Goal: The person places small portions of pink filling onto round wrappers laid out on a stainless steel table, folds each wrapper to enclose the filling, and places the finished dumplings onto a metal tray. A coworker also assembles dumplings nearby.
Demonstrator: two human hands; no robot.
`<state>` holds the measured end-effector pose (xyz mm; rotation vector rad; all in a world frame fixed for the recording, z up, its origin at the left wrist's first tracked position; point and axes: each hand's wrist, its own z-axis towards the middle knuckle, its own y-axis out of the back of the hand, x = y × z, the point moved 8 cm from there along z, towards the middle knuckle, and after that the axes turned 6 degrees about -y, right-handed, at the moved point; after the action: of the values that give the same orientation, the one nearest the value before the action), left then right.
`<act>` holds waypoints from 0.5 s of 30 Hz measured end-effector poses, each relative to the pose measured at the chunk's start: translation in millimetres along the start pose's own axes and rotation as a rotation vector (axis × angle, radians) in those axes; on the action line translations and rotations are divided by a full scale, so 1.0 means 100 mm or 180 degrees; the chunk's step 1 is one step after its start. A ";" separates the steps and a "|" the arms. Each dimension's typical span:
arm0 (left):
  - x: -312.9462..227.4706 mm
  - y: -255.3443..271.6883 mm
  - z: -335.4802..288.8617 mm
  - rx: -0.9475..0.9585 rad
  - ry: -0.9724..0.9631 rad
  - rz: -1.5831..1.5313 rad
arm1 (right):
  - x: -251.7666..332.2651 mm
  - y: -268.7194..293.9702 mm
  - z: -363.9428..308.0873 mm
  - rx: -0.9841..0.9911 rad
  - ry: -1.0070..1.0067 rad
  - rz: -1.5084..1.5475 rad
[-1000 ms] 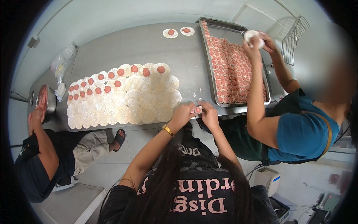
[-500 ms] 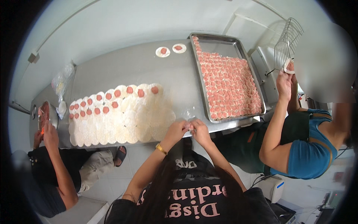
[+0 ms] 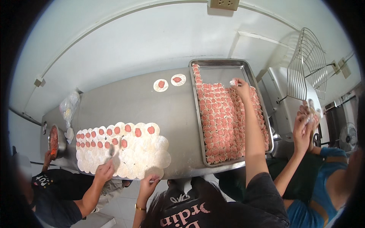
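Note:
My right hand [image 3: 241, 89] is over the far part of the metal tray [image 3: 213, 72], pinching a small open-topped dumpling [image 3: 233, 82] with a pale wrapper. Rows of pink-topped dumplings [image 3: 216, 121] fill most of that tray below it. My left hand [image 3: 149, 185] is at the table's near edge, fingers closed beside the sheet of overlapping round wrappers [image 3: 133, 161]; whatever is between them is too small to make out. Mounds of pink meat filling [image 3: 138, 132] sit on the two far rows of wrappers.
Two filled wrappers [image 3: 161, 85] lie apart on the steel table [image 3: 125, 95]. At left, a co-worker's hand [image 3: 104, 171] holds a blurred spoon-like tool over the wrappers, beside a metal bowl [image 3: 53, 142] of filling. Another co-worker's hands [image 3: 304, 127] are at right, near a wire rack [image 3: 300, 72].
My right hand has gone from the table edge to the tray with a dumpling; my left has shifted left to the wrappers. The left co-worker's hand has come over the wrappers, with one more mound there.

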<state>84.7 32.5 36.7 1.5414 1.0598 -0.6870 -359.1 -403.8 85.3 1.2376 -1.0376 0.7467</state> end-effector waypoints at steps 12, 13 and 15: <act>0.22 -0.18 -0.57 -0.0254 0.0784 0.0104 | -0.48 -0.94 0.95 0.1047 0.0945 -0.2594; 0.22 -0.19 -0.57 -0.0265 0.0793 0.0042 | -0.48 -0.93 0.92 0.1082 0.1038 -0.2629; 0.22 -0.21 -0.53 -0.0216 0.0830 0.0120 | -0.45 -0.87 0.83 0.1118 0.1216 -0.2719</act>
<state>70.2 89.2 21.3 1.6173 1.2306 -0.4267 -316.2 -499.1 10.7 1.5864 -0.0134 0.4572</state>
